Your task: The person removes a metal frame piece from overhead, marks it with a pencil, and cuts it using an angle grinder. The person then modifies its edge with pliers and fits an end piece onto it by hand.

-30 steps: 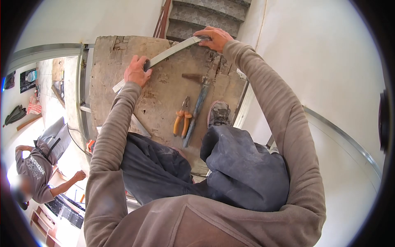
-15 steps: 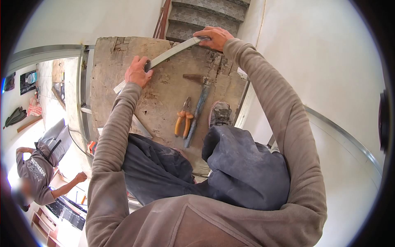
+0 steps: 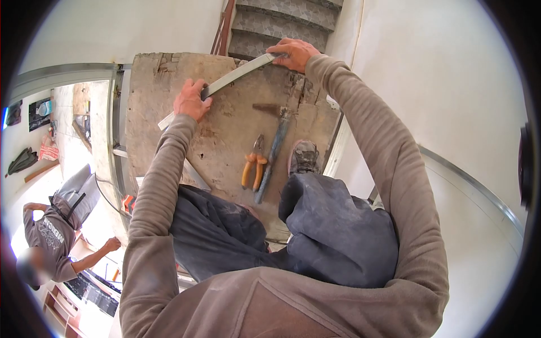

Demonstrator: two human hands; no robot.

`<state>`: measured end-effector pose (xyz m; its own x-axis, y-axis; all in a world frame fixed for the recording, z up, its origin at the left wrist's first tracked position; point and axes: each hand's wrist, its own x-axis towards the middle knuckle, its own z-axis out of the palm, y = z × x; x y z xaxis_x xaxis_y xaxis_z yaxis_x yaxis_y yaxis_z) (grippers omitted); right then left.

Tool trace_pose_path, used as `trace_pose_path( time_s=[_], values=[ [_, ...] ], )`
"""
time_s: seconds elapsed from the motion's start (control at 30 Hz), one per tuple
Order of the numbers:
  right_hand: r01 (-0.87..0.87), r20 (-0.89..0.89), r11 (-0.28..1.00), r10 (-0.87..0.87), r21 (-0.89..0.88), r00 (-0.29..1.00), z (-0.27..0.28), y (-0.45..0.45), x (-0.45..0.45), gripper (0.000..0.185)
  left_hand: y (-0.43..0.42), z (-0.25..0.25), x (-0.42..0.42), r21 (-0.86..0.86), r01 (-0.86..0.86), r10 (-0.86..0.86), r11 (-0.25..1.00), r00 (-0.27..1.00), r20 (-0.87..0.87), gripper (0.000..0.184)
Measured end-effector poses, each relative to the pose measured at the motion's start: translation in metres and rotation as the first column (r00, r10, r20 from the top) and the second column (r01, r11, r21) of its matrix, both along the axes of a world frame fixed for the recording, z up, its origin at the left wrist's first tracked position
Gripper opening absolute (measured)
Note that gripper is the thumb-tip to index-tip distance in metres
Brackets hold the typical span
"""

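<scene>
- Far left, through the metal-framed opening: bright room, co-worker (image 3: 53, 231) in a printed shirt, one forearm out. Dark bag-like item (image 3: 22, 161) and red-and-white bag (image 3: 48, 149) near the wall there.
- Metal door frame (image 3: 118, 107) stands just beside the board's left side.
- Wooden board (image 3: 225, 132): work surface, worn, stained, gouged; splintered along the far edge.
- Pale strip end (image 3: 167, 120) pokes out by the left wrist; can't tell if it's a separate piece.
- Left hand (image 3: 192, 99): narrow grip, thumb and fingers closed on near end of the metal strip.
- Metal strip (image 3: 239, 76): slants between both hands over the board's far part. Can't tell if it touches the wood.
- Orange-handled pliers (image 3: 255, 163): on the board, jaws toward far edge.
- Hammer (image 3: 274, 147): just right of the pliers, head pointing left.
- Tiled stairs (image 3: 282, 25) beyond far edge.
- Right hand (image 3: 296, 54): fingers closed on strip's far end.
- Shoe (image 3: 304, 158) on the board, right of the hammer.
- Far right: pale wall (image 3: 439, 73), metal track (image 3: 473, 179) along it.
</scene>
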<state>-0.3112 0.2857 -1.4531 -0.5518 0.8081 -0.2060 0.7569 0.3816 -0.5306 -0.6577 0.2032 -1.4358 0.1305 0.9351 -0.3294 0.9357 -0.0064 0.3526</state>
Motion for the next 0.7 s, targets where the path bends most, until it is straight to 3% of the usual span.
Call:
trace_pose_path(
  time_s=[0.1,0.13,0.17,0.23,0.33,0.47,0.53,0.6,0.7],
  values=[
    [0.009,0.003,0.999,-0.009,-0.037,1.000,0.002,0.001,-0.002,0.038,0.008,-0.007,-0.009,0.052,-0.026,0.016,0.998,0.982,0.188,0.034],
    [0.011,0.006,0.999,-0.011,-0.038,1.000,0.004,0.000,-0.002,0.038,0.019,-0.005,-0.013,-0.025,-0.135,0.134,0.991,0.922,0.364,0.035],
    [0.015,0.009,0.999,-0.015,-0.041,1.000,0.006,-0.001,-0.003,0.038,0.036,-0.002,-0.019,-0.123,-0.224,0.255,0.967,0.818,0.515,0.036],
    [0.019,0.004,0.999,-0.018,-0.030,1.000,0.007,-0.002,-0.003,0.037,0.055,0.032,-0.025,-0.480,-0.217,0.527,0.850,0.372,0.765,0.034],
    [0.014,0.024,0.999,-0.014,-0.036,1.000,0.008,-0.003,-0.003,0.037,0.044,0.068,0.012,-0.438,-0.416,0.495,0.797,0.035,0.868,0.036],
    [0.003,0.010,0.999,-0.003,-0.036,1.000,0.002,0.003,-0.002,0.037,0.048,0.058,-0.002,-0.285,-0.464,0.387,0.839,0.139,0.912,0.036],
    [-0.006,0.011,1.000,0.007,-0.029,1.000,0.001,0.003,-0.003,0.038,0.050,0.049,-0.023,-0.369,-0.369,0.368,0.853,-0.077,0.927,0.037],
    [-0.010,0.005,1.000,0.010,-0.030,1.000,0.001,0.004,-0.003,0.039,0.052,0.046,-0.028,-0.389,-0.332,0.362,0.859,-0.141,0.921,0.036],
    [-0.019,-0.002,0.999,0.019,-0.049,1.000,0.002,0.004,-0.005,0.041,0.047,0.048,-0.023,-0.397,-0.372,0.422,0.839,-0.016,0.907,0.031]
  ],
)
